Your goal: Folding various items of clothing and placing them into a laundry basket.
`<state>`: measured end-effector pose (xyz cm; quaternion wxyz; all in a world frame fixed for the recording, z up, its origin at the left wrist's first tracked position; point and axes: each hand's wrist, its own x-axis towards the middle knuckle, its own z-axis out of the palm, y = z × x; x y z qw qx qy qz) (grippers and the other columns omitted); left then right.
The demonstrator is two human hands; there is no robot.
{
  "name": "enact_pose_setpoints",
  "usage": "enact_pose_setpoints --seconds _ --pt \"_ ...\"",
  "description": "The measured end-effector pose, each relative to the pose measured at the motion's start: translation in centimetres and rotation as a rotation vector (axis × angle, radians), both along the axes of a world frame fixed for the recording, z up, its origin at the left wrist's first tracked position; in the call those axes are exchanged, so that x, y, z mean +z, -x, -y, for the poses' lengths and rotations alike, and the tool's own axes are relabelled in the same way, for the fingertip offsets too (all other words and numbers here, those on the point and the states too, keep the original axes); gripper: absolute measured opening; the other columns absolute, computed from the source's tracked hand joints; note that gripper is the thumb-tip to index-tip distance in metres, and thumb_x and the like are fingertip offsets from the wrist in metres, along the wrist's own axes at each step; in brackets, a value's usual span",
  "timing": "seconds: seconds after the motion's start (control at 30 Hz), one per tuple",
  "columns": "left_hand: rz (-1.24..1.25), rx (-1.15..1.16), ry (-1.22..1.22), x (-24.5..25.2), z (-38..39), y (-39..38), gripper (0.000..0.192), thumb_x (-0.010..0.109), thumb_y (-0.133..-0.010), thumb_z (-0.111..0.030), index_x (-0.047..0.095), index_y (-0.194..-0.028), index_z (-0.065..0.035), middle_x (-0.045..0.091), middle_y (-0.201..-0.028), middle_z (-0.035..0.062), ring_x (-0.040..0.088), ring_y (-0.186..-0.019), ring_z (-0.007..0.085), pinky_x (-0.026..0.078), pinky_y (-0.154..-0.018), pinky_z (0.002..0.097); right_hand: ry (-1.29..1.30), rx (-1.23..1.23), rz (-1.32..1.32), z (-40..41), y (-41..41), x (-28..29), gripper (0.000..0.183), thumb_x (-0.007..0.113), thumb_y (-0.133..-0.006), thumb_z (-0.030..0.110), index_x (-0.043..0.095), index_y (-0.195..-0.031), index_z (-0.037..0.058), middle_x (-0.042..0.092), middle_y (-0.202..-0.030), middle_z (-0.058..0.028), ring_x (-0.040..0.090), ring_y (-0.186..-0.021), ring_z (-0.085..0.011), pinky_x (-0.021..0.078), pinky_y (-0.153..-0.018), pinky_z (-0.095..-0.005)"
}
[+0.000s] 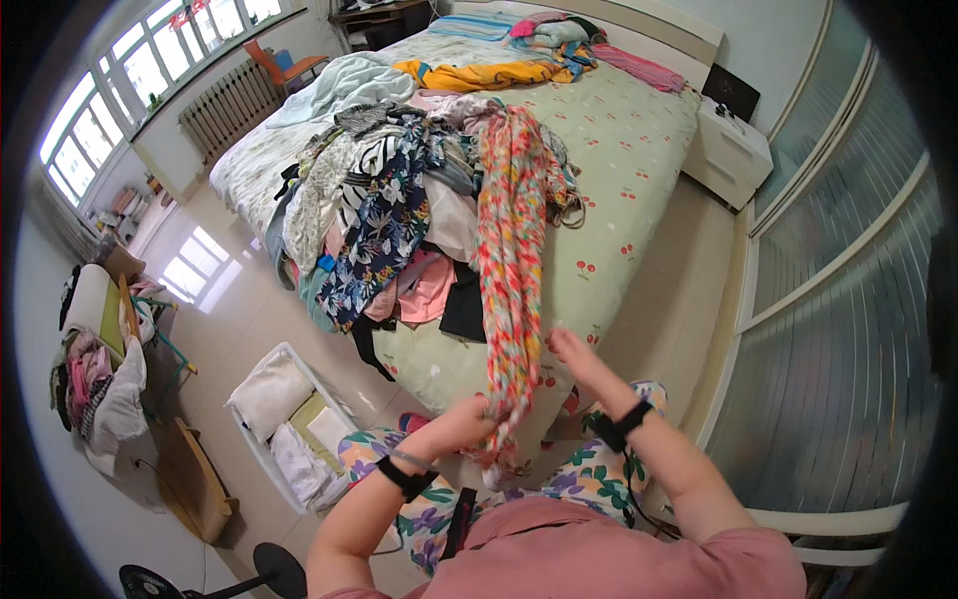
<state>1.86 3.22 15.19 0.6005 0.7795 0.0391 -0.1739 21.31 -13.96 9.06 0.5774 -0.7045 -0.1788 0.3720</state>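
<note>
A long, bunched cloth in red, yellow and white (513,254) runs from the clothes pile down over the bed's near end. My left hand (475,421) grips it near its lower end, beside my knees. To the right of the cloth, my right hand (570,350) is raised over the bed edge, apart from the cloth, with its fingers extended and nothing seen in them. Left of the cloth lies a mixed heap of clothes, with a navy floral garment (385,224), a pink garment (428,290) and a black piece (465,305) at its near side.
The bed has a green cherry-print sheet (599,224). Farther back lie a yellow cloth (486,75) and a pale blanket (344,86). A white bin (292,487) with folded cloths stands on the floor at left, near a clothes-laden chair (112,359) and a fan (278,570). Glass sliding doors (823,374) stand at right.
</note>
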Motion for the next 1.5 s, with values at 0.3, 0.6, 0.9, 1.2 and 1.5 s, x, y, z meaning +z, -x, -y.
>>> enact_pose_setpoints --seconds 0.3,0.6,0.9,1.2,1.5 --pt "-0.183 -0.448 -0.417 -2.2 -0.9 4.7 0.032 0.06 -0.088 -0.028 0.061 -0.11 -0.0037 0.063 -0.094 0.0203 0.062 -0.083 0.0324 0.049 -0.073 0.0374 -0.246 -0.152 -0.719 -4.1 -3.4 -0.7 0.032 0.049 -0.098 0.027 0.053 -0.119 0.0037 0.064 -0.107 -0.0079 0.064 -0.089 -0.0189 0.0559 -0.077 -0.0364" --pt "-0.174 0.741 0.484 -6.3 0.2 -1.7 0.064 0.062 -0.09 -0.03 0.033 -0.138 0.0013 0.058 -0.113 0.0116 0.058 -0.091 0.0138 0.05 -0.068 0.0298 0.064 0.41 -0.482 3.0 7.4 -0.1 0.04 0.058 -0.093 0.024 0.051 -0.129 0.0068 0.062 -0.116 -0.005 0.062 -0.095 -0.0138 0.051 -0.077 -0.0301" --pt "0.091 0.497 0.038 -8.4 3.8 -0.5 0.036 0.07 -0.082 -0.021 0.056 -0.105 0.002 0.064 -0.089 0.0149 0.061 -0.079 0.022 0.048 -0.072 0.0355 0.298 0.123 0.843 1.1 1.4 1.0 0.043 0.057 -0.086 0.015 0.046 -0.127 0.0109 0.04 -0.136 -0.0188 0.046 -0.12 -0.0363 0.0416 -0.095 -0.0417" --pt "0.566 0.704 -0.691 3.4 -8.1 -1.2 0.021 0.063 -0.075 -0.006 0.058 -0.095 -0.0008 0.058 -0.087 0.016 0.057 -0.079 0.0343 0.046 -0.069 0.0379 0.216 0.123 1.323 -5.6 -7.1 8.4 0.01 0.06 -0.071 0.006 0.056 -0.081 0.006 0.058 -0.088 -0.0121 0.054 -0.091 -0.0319 0.0432 -0.078 -0.0419" --pt "0.792 0.665 -1.022 6.6 -5.7 1.8 0.025 0.071 -0.064 -0.004 0.053 -0.082 -0.0054 0.054 -0.096 0.0117 0.051 -0.088 0.0325 0.043 -0.075 0.041 0.059 -0.03 1.485 2.1 -2.9 11.7 0.028 0.067 -0.071 0.004 0.051 -0.095 0.009 0.056 -0.088 -0.0109 0.055 -0.083 -0.0326 0.0442 -0.075 -0.0433"
